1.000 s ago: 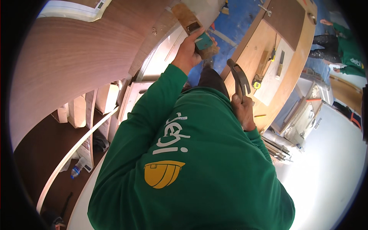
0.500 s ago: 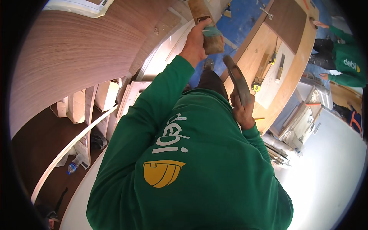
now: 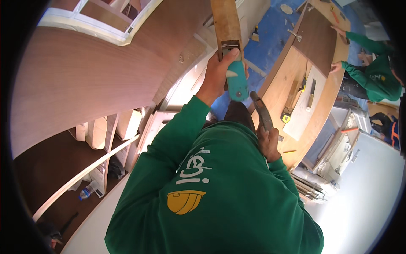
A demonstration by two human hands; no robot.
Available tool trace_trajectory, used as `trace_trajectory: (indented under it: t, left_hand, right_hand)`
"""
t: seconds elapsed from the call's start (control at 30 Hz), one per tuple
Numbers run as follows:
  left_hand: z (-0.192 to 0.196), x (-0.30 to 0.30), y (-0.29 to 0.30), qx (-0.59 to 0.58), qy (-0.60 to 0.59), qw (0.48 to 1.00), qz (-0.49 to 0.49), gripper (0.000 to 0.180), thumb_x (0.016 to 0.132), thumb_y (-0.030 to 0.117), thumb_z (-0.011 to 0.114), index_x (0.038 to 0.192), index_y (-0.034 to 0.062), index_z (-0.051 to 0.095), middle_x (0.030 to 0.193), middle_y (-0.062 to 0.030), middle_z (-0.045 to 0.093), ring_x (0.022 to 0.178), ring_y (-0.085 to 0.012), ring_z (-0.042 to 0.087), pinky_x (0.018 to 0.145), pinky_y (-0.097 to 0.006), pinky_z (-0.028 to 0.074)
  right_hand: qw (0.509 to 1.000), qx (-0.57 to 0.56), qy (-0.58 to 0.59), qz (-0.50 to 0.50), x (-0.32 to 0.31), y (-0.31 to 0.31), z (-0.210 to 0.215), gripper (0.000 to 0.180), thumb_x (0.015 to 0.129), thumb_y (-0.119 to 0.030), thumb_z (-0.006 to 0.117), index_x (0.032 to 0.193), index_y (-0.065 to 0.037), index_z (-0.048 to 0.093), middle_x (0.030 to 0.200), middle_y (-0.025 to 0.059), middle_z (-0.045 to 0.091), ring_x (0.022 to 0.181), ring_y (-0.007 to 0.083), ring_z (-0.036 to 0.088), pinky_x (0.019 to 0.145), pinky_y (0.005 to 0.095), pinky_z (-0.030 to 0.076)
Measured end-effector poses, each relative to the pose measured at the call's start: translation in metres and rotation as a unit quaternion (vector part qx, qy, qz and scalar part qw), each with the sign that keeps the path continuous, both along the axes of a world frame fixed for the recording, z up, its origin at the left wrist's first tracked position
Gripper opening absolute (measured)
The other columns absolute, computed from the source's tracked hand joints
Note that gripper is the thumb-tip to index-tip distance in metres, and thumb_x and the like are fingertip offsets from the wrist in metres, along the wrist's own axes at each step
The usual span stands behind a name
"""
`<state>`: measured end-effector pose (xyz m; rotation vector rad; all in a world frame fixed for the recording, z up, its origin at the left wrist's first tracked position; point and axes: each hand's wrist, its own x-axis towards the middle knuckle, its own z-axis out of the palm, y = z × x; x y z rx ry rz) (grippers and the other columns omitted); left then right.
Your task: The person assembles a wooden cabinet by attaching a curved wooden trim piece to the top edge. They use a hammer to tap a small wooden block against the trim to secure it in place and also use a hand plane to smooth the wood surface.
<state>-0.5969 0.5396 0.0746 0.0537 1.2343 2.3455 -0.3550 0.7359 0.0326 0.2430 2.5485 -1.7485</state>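
My left hand (image 3: 215,76) grips a long wooden hand plane (image 3: 238,82) with a teal rear part, its thumb near the opening in the body. The plane is raised in front of me, its wooden front reaching the top edge. My right hand (image 3: 268,146) is closed round a dark, curved hammer (image 3: 263,112), held lower and to the right, its blunt end pointing up toward the plane. A gap shows between hammer and plane.
A wooden workpiece (image 3: 292,70) at right bears a yellow tape measure (image 3: 286,117), a pencil (image 3: 289,151) and other tools. Beyond it, a green-sleeved co-worker (image 3: 372,80) touches the panel. A large curved wood panel (image 3: 97,80) stands left; a plastic bottle (image 3: 86,191) lies below.
The plane has been turned so its teal rear part now faces me, and it sits lower in view. The right hand and hammer have dropped slightly. The co-worker's near hand has moved onto the panel.
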Motion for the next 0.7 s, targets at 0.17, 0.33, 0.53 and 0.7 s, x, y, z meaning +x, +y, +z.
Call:
trace_trajectory:
  t: [0.17, 0.33, 0.53, 0.7]
  left_hand:
    - [0.018, -0.001, -0.003, 0.031, 0.069, 0.996, -0.054, 0.078, 0.114, 0.072, 0.029, 0.12, 0.0028, 0.065, 0.095, -0.0146, 0.073, 0.081, -0.0239, 0.074, 0.074, -0.039, 0.061]
    - [0.03, 0.008, -0.002, -0.036, 0.07, 0.997, -0.019, 0.083, 0.114, 0.075, 0.024, 0.126, 0.0036, 0.065, 0.099, -0.0161, 0.074, 0.083, -0.0242, 0.073, 0.074, -0.038, 0.06]
    - [0.03, 0.01, -0.011, -0.091, 0.084, 0.992, -0.007, 0.08, 0.115, 0.072, 0.025, 0.127, 0.0038, 0.066, 0.095, -0.0156, 0.075, 0.079, -0.0247, 0.074, 0.075, -0.04, 0.062]
    - [0.013, 0.026, -0.013, -0.061, 0.045, 0.997, -0.008, 0.074, 0.117, 0.067, 0.03, 0.128, 0.0031, 0.066, 0.098, -0.0134, 0.076, 0.082, -0.0245, 0.075, 0.078, -0.041, 0.063]
  right_hand:
    - [0.991, 0.072, 0.104, 0.039, -0.043, 0.018, 0.047, 0.062, 0.113, -0.057, 0.047, 0.095, 0.0, 0.061, 0.064, 0.0158, 0.052, 0.053, 0.0338, 0.057, 0.053, 0.0432, 0.042]
    - [0.965, 0.128, 0.211, 0.093, -0.086, 0.025, 0.085, 0.062, 0.111, -0.058, 0.053, 0.093, 0.0, 0.063, 0.067, 0.0212, 0.057, 0.059, 0.0412, 0.063, 0.056, 0.0474, 0.047]
    - [0.971, 0.143, 0.17, 0.089, -0.091, 0.016, 0.083, 0.066, 0.108, -0.065, 0.056, 0.096, -0.001, 0.066, 0.075, 0.0219, 0.065, 0.068, 0.0448, 0.068, 0.061, 0.0482, 0.051]
    - [0.978, 0.1, 0.161, 0.085, -0.086, 0.004, 0.074, 0.052, 0.105, -0.053, 0.065, 0.093, -0.002, 0.065, 0.075, 0.0228, 0.064, 0.068, 0.0479, 0.066, 0.06, 0.0521, 0.051]
